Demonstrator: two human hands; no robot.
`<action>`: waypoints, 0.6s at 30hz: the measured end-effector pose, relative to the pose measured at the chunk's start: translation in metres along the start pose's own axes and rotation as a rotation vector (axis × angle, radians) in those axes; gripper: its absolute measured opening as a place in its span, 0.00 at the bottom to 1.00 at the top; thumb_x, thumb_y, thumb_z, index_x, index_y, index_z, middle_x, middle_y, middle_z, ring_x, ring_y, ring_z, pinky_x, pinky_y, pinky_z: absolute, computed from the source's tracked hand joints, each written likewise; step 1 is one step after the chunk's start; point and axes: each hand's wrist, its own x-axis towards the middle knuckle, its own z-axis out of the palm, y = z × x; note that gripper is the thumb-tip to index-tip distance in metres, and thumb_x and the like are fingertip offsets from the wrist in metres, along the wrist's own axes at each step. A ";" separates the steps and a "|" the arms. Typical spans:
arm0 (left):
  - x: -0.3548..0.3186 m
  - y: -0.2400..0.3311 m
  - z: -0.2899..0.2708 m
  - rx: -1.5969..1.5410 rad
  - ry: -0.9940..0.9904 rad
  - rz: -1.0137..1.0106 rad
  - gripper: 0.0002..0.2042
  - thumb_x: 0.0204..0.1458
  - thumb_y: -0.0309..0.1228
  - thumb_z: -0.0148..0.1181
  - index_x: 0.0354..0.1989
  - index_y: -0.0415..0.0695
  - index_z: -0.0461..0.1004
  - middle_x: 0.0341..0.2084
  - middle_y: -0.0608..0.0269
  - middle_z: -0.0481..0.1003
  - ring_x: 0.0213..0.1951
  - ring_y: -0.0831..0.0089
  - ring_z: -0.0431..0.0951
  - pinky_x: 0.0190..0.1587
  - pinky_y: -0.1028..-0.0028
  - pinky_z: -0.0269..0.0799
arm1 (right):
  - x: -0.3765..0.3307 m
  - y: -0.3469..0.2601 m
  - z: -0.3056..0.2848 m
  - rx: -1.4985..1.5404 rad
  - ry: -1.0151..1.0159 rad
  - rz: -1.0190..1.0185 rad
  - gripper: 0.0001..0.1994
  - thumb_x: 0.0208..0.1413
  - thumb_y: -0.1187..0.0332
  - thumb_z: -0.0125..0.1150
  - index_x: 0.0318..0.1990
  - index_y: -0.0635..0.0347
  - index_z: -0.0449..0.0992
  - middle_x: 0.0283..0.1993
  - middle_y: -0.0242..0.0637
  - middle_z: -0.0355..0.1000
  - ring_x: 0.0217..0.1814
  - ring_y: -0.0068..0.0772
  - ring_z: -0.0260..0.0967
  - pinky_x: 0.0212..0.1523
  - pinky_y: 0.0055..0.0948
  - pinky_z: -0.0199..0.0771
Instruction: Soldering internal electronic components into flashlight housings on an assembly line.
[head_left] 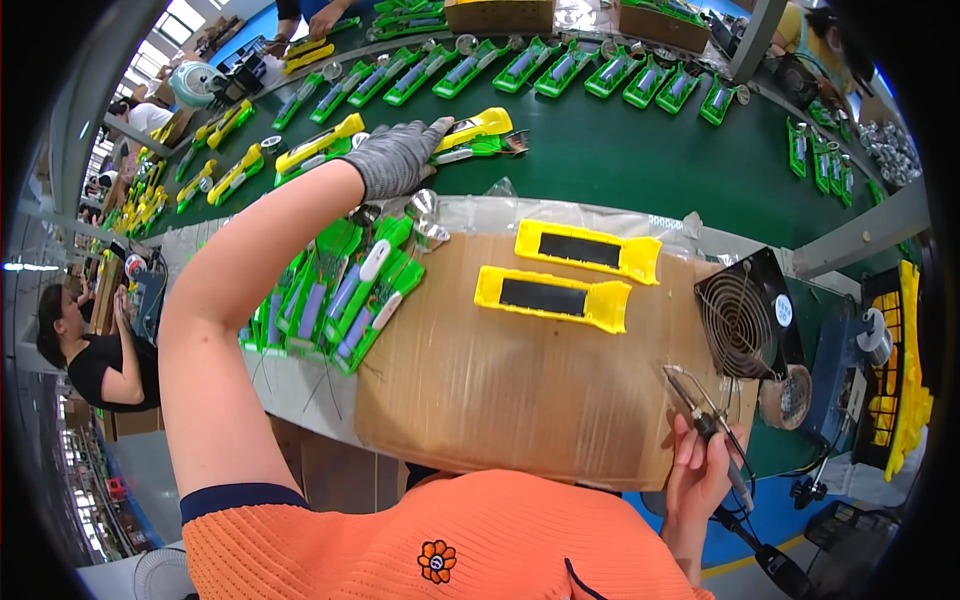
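Left hand, in a grey glove, is stretched out over the green conveyor belt; its fingers lie flat and spread, pressing down on the near end of a yellow-and-green assembled unit that sits on the belt just beyond the fingertips, not wrapped around it. A second yellow-topped unit lies just beside the wrist, on the person's left. Right hand is bare, fingers curled closed around the handle of a soldering iron; the tip points up and away from the fingers, toward a small black fan standing just past it. Between the two hands sits a cardboard-covered work surface with two yellow casings lying side by side on it, apart. Below the left forearm, a stack of green circuit trays rests at the cardboard's left edge
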 end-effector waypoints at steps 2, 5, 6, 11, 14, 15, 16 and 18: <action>0.019 -0.013 -0.004 -0.024 0.042 0.073 0.34 0.59 0.52 0.54 0.70 0.51 0.56 0.57 0.43 0.68 0.57 0.47 0.71 0.61 0.55 0.65 | -0.002 0.001 -0.004 -0.040 0.036 -0.007 0.10 0.62 0.67 0.56 0.35 0.57 0.60 0.19 0.29 0.55 0.20 0.22 0.59 0.55 0.43 0.76; 0.064 -0.060 -0.025 -0.249 0.193 0.010 0.21 0.59 0.49 0.54 0.45 0.43 0.79 0.45 0.48 0.78 0.48 0.57 0.78 0.51 0.61 0.74 | -0.001 -0.002 -0.003 -0.067 0.033 0.003 0.11 0.62 0.65 0.57 0.35 0.57 0.59 0.19 0.28 0.55 0.19 0.22 0.59 0.52 0.41 0.76; 0.088 -0.076 -0.024 -0.066 0.185 -0.173 0.20 0.57 0.46 0.57 0.48 0.42 0.78 0.47 0.47 0.77 0.51 0.56 0.77 0.51 0.61 0.75 | 0.000 -0.004 -0.003 -0.068 0.024 0.013 0.12 0.62 0.65 0.57 0.35 0.56 0.59 0.18 0.27 0.54 0.19 0.21 0.58 0.51 0.40 0.77; 0.144 -0.115 0.009 0.044 0.043 -0.372 0.33 0.52 0.52 0.60 0.57 0.35 0.70 0.50 0.43 0.76 0.53 0.51 0.76 0.54 0.56 0.72 | 0.003 -0.002 0.000 -0.126 0.054 0.005 0.13 0.61 0.63 0.58 0.35 0.56 0.58 0.17 0.26 0.54 0.18 0.20 0.58 0.46 0.38 0.78; 0.133 -0.158 0.019 0.045 0.045 -0.453 0.30 0.51 0.51 0.61 0.52 0.37 0.74 0.46 0.42 0.77 0.50 0.50 0.77 0.52 0.57 0.72 | 0.002 -0.003 0.003 -0.118 0.022 -0.007 0.13 0.61 0.63 0.57 0.36 0.56 0.58 0.18 0.27 0.54 0.18 0.21 0.58 0.46 0.38 0.78; 0.125 -0.153 0.003 -0.020 0.030 -0.473 0.28 0.50 0.51 0.63 0.47 0.36 0.76 0.43 0.42 0.78 0.48 0.50 0.78 0.50 0.58 0.72 | 0.001 -0.004 0.003 -0.119 0.031 -0.010 0.13 0.61 0.63 0.57 0.36 0.56 0.58 0.18 0.27 0.54 0.18 0.21 0.58 0.46 0.38 0.78; 0.111 -0.153 -0.002 -0.042 0.136 -0.460 0.28 0.49 0.51 0.64 0.46 0.36 0.76 0.41 0.43 0.78 0.46 0.51 0.79 0.49 0.58 0.72 | -0.001 -0.004 0.003 -0.109 0.041 -0.006 0.13 0.61 0.63 0.57 0.35 0.56 0.58 0.18 0.27 0.54 0.18 0.21 0.58 0.46 0.37 0.78; 0.066 -0.139 -0.024 -0.094 0.297 -0.376 0.24 0.48 0.46 0.67 0.43 0.37 0.76 0.35 0.47 0.78 0.40 0.54 0.79 0.46 0.61 0.72 | -0.002 -0.005 0.003 -0.091 0.045 -0.003 0.13 0.61 0.64 0.57 0.35 0.56 0.58 0.18 0.27 0.53 0.18 0.20 0.57 0.46 0.37 0.78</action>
